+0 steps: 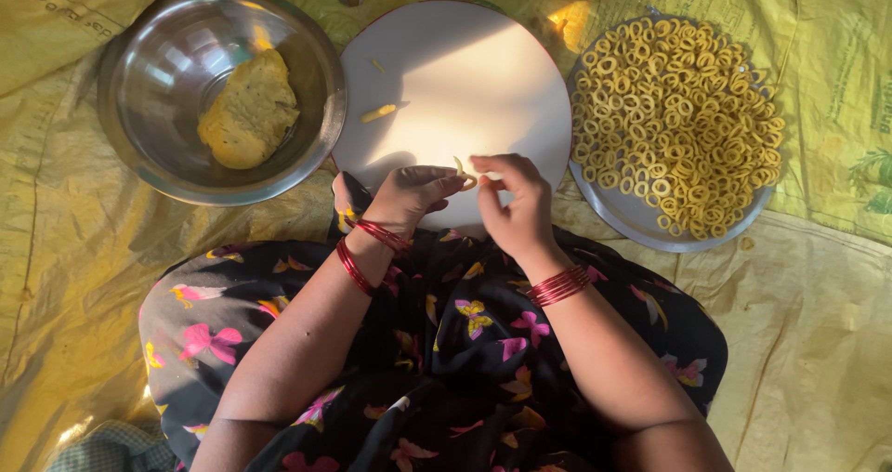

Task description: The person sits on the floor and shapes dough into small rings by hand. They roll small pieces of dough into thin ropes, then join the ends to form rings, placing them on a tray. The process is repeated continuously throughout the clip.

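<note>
The left hand [413, 193] and the right hand [516, 203] meet over the near edge of the round white board [483, 72]. A thin strip of yellow dough [462, 171] sits between their fingertips, pinched from both sides. Another small dough piece [378, 112] lies on the board. A steel bowl [139, 91] with a dough lump [249, 110] sits to the left. A plate [632, 216] heaped with dough rings [674, 110] sits to the right.

steel bowl [139, 147] | dough lump [249, 110] | ring-filled plate [641, 223] | yellow sheet [818, 305]
</note>
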